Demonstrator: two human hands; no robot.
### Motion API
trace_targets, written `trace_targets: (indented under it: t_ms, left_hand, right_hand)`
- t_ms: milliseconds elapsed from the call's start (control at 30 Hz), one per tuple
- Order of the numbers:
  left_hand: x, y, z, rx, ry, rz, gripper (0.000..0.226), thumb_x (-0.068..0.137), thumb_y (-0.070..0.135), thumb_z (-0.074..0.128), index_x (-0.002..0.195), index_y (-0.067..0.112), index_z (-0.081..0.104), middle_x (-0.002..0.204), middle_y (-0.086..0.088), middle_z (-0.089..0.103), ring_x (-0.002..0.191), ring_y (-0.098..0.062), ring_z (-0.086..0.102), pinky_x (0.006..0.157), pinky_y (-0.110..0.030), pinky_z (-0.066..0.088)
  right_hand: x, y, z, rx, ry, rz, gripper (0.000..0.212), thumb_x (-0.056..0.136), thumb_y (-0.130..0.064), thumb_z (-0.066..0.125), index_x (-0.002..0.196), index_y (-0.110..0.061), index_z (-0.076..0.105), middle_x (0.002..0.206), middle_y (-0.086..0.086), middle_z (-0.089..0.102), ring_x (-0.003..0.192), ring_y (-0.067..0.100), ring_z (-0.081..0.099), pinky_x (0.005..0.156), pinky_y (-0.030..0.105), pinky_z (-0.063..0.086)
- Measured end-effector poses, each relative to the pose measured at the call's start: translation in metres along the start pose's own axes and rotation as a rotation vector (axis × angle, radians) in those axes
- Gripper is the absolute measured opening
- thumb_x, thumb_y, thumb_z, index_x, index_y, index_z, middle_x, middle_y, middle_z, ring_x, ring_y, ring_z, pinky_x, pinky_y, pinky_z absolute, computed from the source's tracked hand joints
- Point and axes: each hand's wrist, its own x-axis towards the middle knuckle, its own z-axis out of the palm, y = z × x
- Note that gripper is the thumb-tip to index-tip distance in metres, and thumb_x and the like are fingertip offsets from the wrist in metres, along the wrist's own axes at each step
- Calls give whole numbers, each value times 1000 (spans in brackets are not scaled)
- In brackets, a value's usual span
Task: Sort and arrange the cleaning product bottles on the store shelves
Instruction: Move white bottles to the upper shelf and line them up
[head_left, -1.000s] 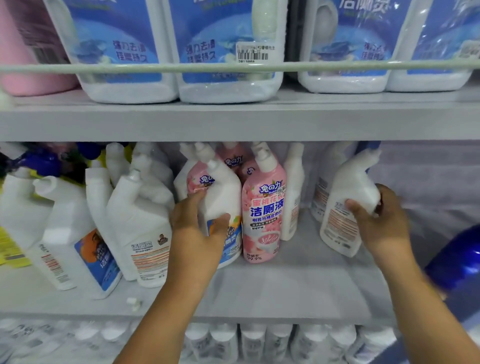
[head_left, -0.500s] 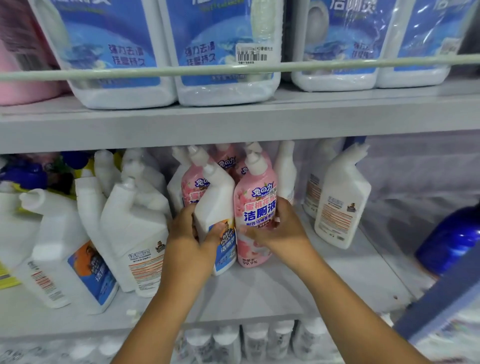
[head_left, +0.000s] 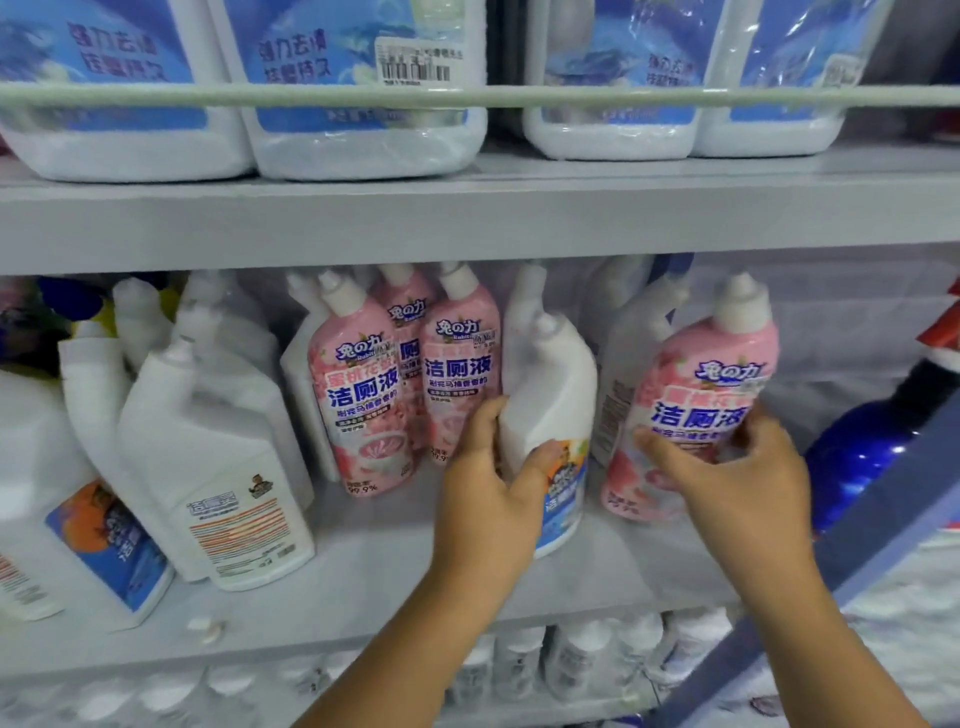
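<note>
Hands on two bottles at once. The left hand curls round a white bottle, thumb across its front label, fingers tucked behind its left edge. The right hand wraps the lower half of a pink bottle, which leans slightly and looks clear of the middle shelf, though its base is partly hidden. At nine o'clock from the left hand stands a tight cluster of three pink bottles, touching one another. Further round at nine, more white bottles lean at odd angles. Risk here, as I read it: the knuckles sit right against that cluster, so a sideways tug could topple it. The carried one is held low and may tip. At three o'clock a dark blue bottle crowds the right elbow.
</note>
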Motion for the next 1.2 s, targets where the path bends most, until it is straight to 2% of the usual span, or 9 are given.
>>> trace_targets:
  t_ms: [200,300,367,433,533,700,867,1000,1200]
  left_hand:
    - [24,1,33,65,-76,69,47,88,37,76,127,38,50,117,12,68,106,-13,65,91,-39,56]
    - [33,6,19,82,-189,73,46,87,36,77,128,34,56,119,12,68,109,-11,65,97,-40,54]
    - [29,12,-9,166,-11,228,45,88,35,75,130,22,63,123,8,67,112,-8,62,102,-27,49]
    - [26,18,-46,230,310,387,40,88,25,78,124,11,65,124,-1,65,115,-14,60,102,-18,43]
    - [42,18,-90,330,552,409,48,86,16,80,127,2,59,127,-14,56,120,-21,52,105,-11,33]
    - [80,3,-106,406,403,116,69,84,31,80,143,10,51,136,-15,55,128,-34,51,110,-40,44]
    - [79,-5,-106,437,360,35,61,83,26,81,137,13,56,128,-17,53,117,-39,55,102,-41,46]
    - [58,-3,-106,320,303,45,49,89,25,72,132,23,49,122,-6,65,109,-33,63,91,-42,52]
    - [26,8,-101,260,283,41,48,85,32,79,124,42,53,105,13,68,96,-21,67,80,-34,55]
  right_hand:
    - [17,26,0,-79,58,32,37,74,-25,90,101,-24,66,93,-4,69,83,10,67,62,18,43]
    - [19,23,8,-90,92,21,59,74,-22,90,124,-14,60,116,6,64,103,21,66,81,23,50]
    - [2,11,12,-153,252,-114,71,78,-22,87,136,-7,49,131,17,48,119,29,51,100,32,46]
    - [-24,-9,22,-107,300,-313,51,87,-23,74,128,-2,52,125,18,48,116,29,50,101,25,43]
    - [-34,-54,58,198,-90,-342,30,87,-27,64,114,-15,59,117,4,60,106,19,65,93,29,51]
    - [17,-100,152,-55,-285,-371,58,88,-15,70,142,-8,50,139,13,52,130,25,50,111,26,36]
    - [34,-101,187,-322,-298,-380,55,82,-23,73,129,-4,53,125,15,56,121,33,49,98,30,32]
    - [17,-97,170,-108,-412,-287,55,79,-21,79,127,-14,53,123,9,60,115,27,58,98,37,46]
    - [-23,-107,87,31,-309,-317,52,85,-17,80,129,-29,55,118,-4,65,105,9,62,87,12,46]
